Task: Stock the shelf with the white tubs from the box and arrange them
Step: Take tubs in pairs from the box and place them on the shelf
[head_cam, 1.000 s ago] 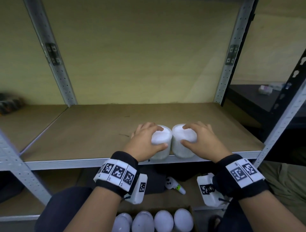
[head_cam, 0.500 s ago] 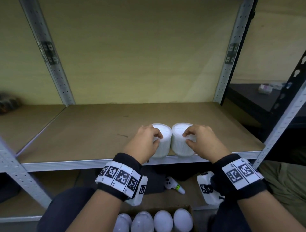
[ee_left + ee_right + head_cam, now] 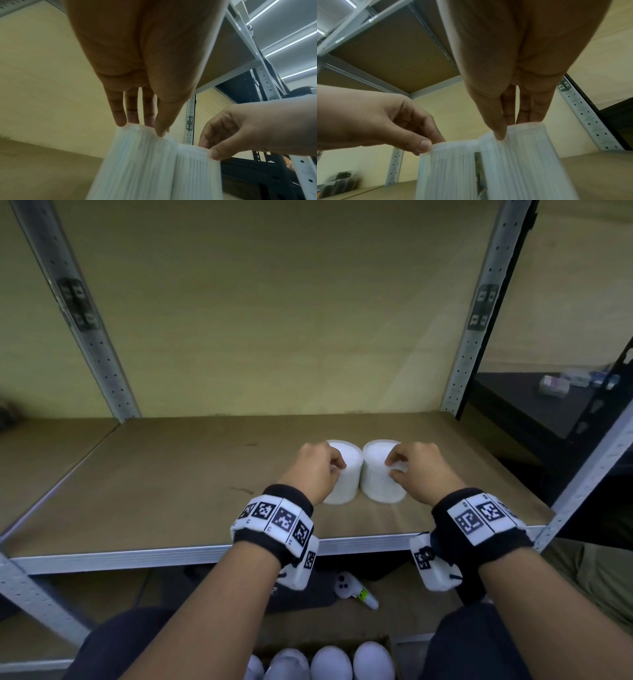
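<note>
- The left hand pinches the left tub's rim with fingertips.
- The right hand pinches the right tub likewise.
- Both tubs stand touching on the shelf.
- The box with more tubs sits below.

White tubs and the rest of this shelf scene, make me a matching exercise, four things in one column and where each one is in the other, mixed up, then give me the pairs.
Things
1. left tub
2. right tub
3. tubs in the box
4. white controller

Places
A. on the floor under the shelf
B. on the shelf, rim pinched by the right hand
C. at the bottom edge of the head view, not yet shelved
D. on the shelf, rim pinched by the left hand

Pairs: 1-D, 2-B, 3-C, 4-A
</note>
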